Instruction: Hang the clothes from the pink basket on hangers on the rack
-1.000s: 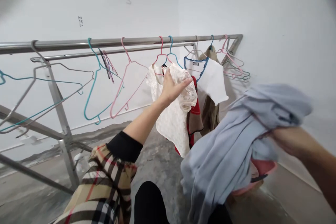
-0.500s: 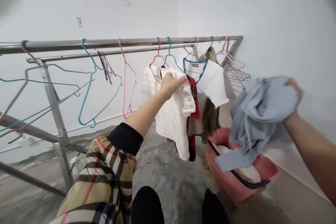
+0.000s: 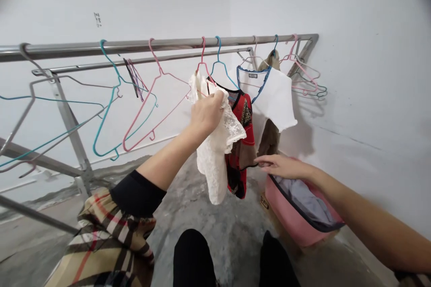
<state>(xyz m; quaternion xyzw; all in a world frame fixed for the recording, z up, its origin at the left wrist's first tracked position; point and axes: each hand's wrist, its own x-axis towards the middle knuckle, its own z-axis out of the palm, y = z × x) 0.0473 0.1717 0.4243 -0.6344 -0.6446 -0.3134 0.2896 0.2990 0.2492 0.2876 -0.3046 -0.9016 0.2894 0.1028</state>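
Observation:
My left hand (image 3: pixel 206 114) is shut on the upper part of a white lace top (image 3: pixel 215 166), which hangs from a pink wire hanger (image 3: pixel 202 60) on the steel rail. My right hand (image 3: pixel 281 166) stretches out open and empty, just above the rim of a pink laundry basket (image 3: pixel 296 215). Its fingertips are close to a red patterned garment (image 3: pixel 242 157) hanging behind the lace top. A light blue garment (image 3: pixel 303 199) lies crumpled in the basket, and the basket's far end is hidden behind my right forearm.
A steel drying rack (image 3: pixel 134 45) runs along the white wall, carrying several empty pink, teal and grey hangers to the left. A white top with blue trim (image 3: pixel 272 98) and a brown garment (image 3: pixel 269 141) hang to the right. The floor is rough concrete (image 3: pixel 202 219).
My right hand has let go of the light blue garment, which now lies in the pink basket. The lace top has been gathered up in my left hand, and the view has shifted slightly.

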